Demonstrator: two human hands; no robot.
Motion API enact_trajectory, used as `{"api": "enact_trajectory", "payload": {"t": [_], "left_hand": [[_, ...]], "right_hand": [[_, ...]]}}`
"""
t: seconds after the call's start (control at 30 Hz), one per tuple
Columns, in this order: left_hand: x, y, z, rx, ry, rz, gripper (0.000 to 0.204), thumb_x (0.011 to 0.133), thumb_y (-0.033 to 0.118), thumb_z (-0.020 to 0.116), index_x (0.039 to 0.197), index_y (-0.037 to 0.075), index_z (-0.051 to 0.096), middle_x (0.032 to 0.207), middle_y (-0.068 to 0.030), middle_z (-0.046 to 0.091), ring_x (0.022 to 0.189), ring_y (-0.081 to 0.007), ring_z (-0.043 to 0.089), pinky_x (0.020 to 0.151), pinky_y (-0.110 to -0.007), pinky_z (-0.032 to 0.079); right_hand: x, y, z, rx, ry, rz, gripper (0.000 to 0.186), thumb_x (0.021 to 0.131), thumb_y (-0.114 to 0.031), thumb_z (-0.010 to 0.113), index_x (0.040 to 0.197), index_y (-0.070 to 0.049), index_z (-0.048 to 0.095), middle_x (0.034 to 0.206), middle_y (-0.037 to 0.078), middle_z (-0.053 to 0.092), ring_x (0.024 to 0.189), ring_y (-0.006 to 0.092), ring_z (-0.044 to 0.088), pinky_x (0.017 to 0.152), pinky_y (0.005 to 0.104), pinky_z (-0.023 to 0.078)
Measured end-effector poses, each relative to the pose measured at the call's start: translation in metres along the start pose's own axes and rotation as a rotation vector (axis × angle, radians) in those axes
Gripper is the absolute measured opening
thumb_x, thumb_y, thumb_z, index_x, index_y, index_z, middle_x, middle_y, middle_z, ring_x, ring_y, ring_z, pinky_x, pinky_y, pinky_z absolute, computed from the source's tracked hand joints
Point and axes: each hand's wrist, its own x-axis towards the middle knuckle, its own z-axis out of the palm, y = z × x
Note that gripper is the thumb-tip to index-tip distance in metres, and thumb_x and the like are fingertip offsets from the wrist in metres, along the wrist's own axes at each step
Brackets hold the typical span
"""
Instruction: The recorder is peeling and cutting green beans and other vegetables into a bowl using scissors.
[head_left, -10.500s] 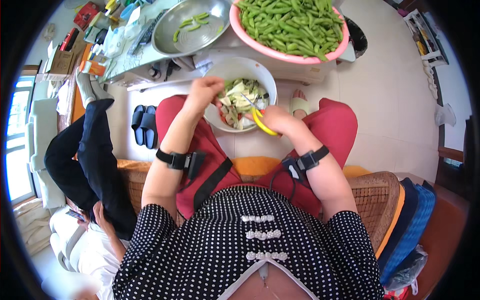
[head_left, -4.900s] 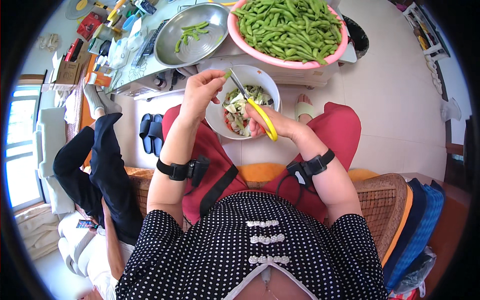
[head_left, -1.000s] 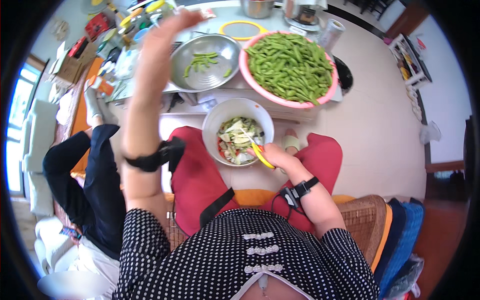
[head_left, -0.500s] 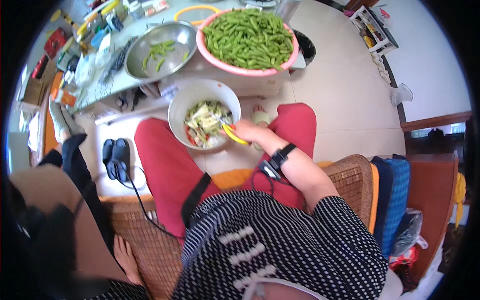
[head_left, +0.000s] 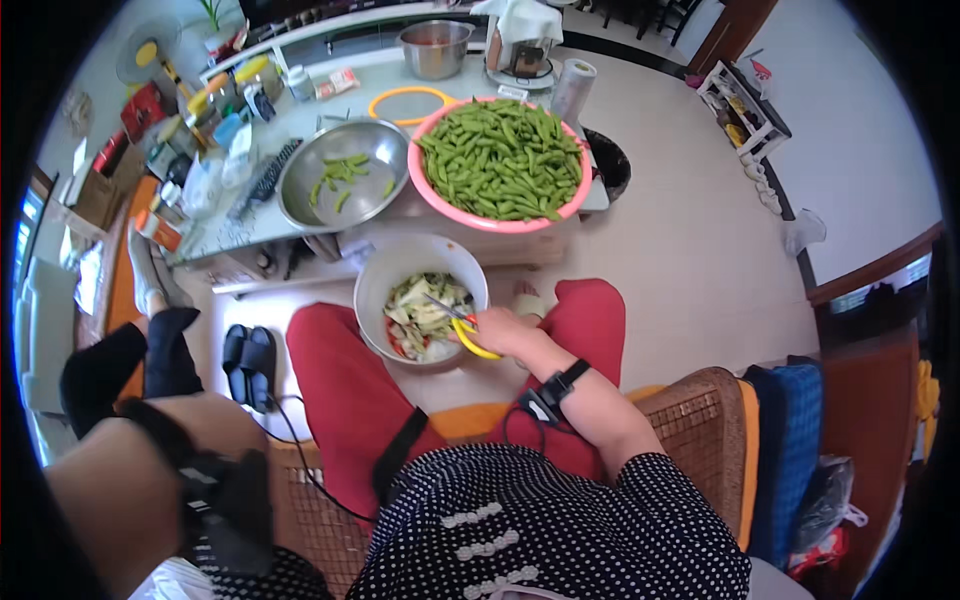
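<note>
Well, bright yellow-handled scissors

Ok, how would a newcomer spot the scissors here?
Find the white bucket between the red trouser legs. At its right side, the right hand holds the scissors over the scraps. Their yellow handle sets them apart from the pale bucket.

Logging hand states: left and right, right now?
Left hand: out of view, cannot be told.
Right hand: closed around yellow-handled metal scissors, blades over the round white bucket.
</note>
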Motion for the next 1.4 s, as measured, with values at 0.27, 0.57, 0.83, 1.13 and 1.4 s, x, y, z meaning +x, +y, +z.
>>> {"api": "enact_trajectory", "payload": {"t": [0.27,0.57,0.83,1.13,1.4], "left_hand": [[0.175,0.031,0.245,-0.295,-0.279,0.302,0.011,0.08,0.004,0.061,0.089,0.001,0.065,0.091,-0.0074,0.062,0.081,-0.0179,0.059,0.074,-0.029,0.045],[0.169,-0.021,0.378,0.174,-0.351,0.577,0.012,0.068,0.007,0.062,0.077,0.006,0.053,0.078,-0.0102,0.049,0.074,-0.0288,0.056,0.061,-0.038,0.048],[0.169,-0.03,0.379,0.248,-0.37,0.711,0.013,0.067,0.007,0.057,0.079,0.005,0.051,0.079,-0.0097,0.049,0.074,-0.0263,0.056,0.059,-0.036,0.048],[0.166,-0.037,0.337,-0.057,-0.25,0.287,0.008,0.075,0.009,0.063,0.082,0.006,0.061,0.081,-0.011,0.053,0.07,-0.0311,0.057,0.061,-0.038,0.046],[0.101,-0.098,0.27,-0.775,-0.479,-0.626,0.014,0.087,0.012,0.058,0.096,0.001,0.058,0.072,-0.0015,0.058,0.057,-0.0077,0.053,0.055,-0.023,0.05]], "right_hand": [[-0.028,0.013,-0.028,0.131,-0.07,0.155,0.083,0.075,-0.074,0.044,0.084,0.006,0.065,0.084,0.024,0.064,0.082,0.0376,0.063,0.075,0.0427,0.049],[-0.023,0.032,-0.004,0.136,0.038,0.079,0.078,0.078,-0.071,0.043,0.082,0.004,0.065,0.082,0.025,0.063,0.082,0.0396,0.062,0.075,0.0447,0.049],[-0.027,0.046,-0.022,0.182,-0.039,0.157,0.078,0.075,-0.072,0.047,0.084,0.003,0.064,0.084,0.025,0.063,0.083,0.0391,0.062,0.074,0.0449,0.048],[-0.013,0.054,-0.022,0.215,0.118,0.11,0.068,0.08,-0.067,0.046,0.089,-0.001,0.064,0.083,0.024,0.063,0.082,0.0402,0.06,0.072,0.045,0.046],[-0.016,0.028,-0.04,0.559,-0.022,0.003,0.072,0.084,-0.067,0.039,0.091,0.002,0.059,0.073,0.015,0.061,0.074,0.0261,0.063,0.068,0.0342,0.049]]}}
